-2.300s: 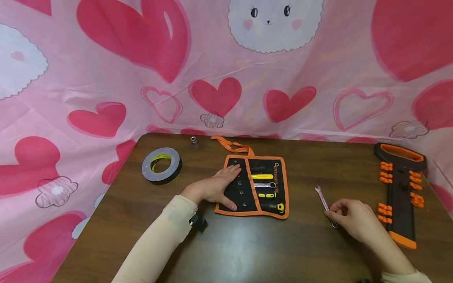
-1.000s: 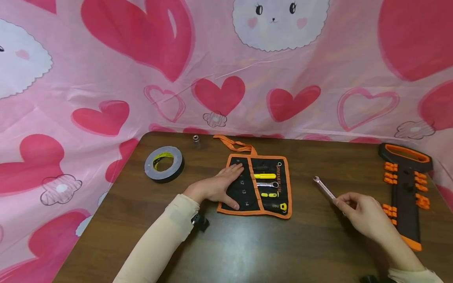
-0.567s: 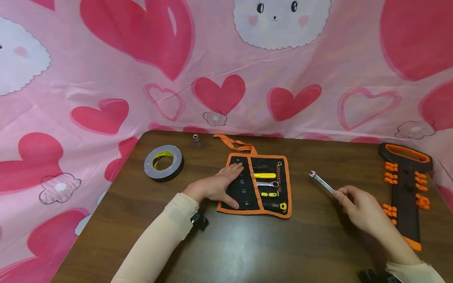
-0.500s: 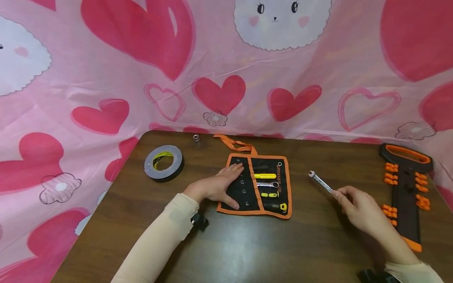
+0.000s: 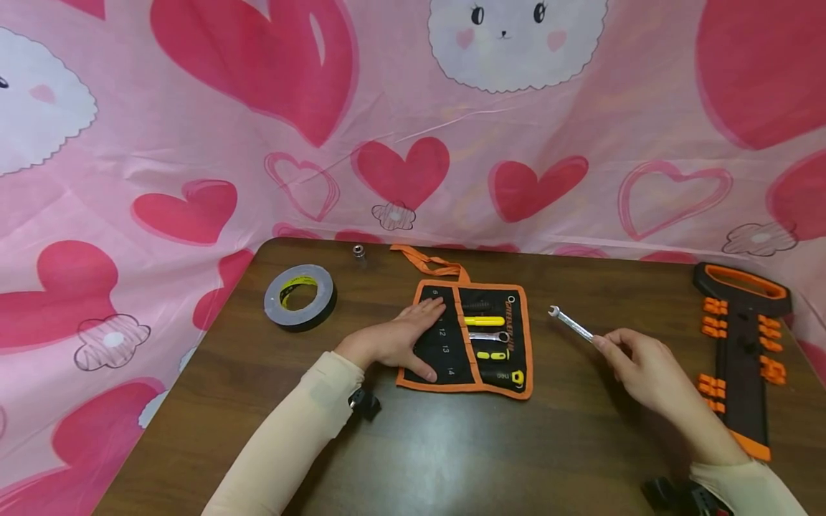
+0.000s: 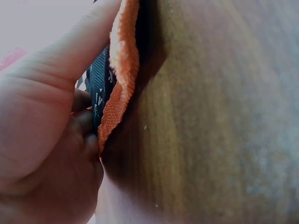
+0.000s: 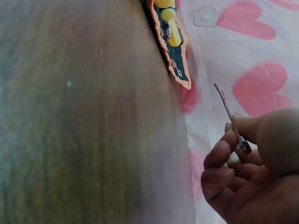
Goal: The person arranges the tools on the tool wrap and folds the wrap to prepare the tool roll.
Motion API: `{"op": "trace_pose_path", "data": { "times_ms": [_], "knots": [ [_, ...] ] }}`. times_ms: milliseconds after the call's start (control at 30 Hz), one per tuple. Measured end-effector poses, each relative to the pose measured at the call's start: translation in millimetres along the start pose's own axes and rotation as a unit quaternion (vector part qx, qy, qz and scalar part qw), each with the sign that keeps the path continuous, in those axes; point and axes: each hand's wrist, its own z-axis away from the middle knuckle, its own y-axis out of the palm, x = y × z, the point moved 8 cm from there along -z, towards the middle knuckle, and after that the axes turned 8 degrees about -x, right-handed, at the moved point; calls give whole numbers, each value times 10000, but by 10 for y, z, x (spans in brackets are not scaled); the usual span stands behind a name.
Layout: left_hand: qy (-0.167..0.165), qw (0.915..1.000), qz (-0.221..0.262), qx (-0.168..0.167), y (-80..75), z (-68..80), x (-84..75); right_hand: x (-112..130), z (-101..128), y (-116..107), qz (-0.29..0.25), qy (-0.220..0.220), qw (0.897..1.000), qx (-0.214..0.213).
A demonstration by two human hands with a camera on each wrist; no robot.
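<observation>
A black tool pouch (image 5: 457, 373) with orange trim and numbered slots lies spread on the table. My left hand (image 5: 395, 341) rests on its left panel, fingers and thumb spread out. In the left wrist view, the orange edging (image 6: 124, 56) passes right beside the thumb. Between thumb and fingers, my right hand (image 5: 652, 376) pinches a small silver combination wrench (image 5: 571, 325), held above the table with its open end toward the pouch. The ring end is hidden by the hand in the head view but shows in the right wrist view. A ring-ended wrench (image 5: 493, 337) sits in the pouch.
Yellow-handled tools (image 5: 485, 321) fill other pouch slots. A tape roll (image 5: 284, 315) and a small metal socket (image 5: 358, 251) lie on the left. At right is a black rack (image 5: 742, 358) with orange clips. A pink heart-print cloth (image 5: 400, 107) hangs behind the table.
My right hand has lifted the wrench off the table and carried it left, toward the pouch. The left hand has stayed on the pouch.
</observation>
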Motion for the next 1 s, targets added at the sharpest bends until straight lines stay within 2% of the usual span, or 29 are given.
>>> {"op": "trace_pose_path", "data": {
  "times_ms": [300,600,833,1000],
  "knots": [
    [112,9998,112,-108,40,-44,106,87,-107,7,-294,-98,9993,-231],
    [29,10000,51,-55,-1,-3,9,219,-246,37,-470,-239,9980,-339],
    [80,9999,40,-76,21,-26,58,297,-340,95,-529,-257,9977,-324],
    [-20,10000,25,-37,18,-12,38,341,-406,131,-581,-249,9975,-320]
  ]
}}
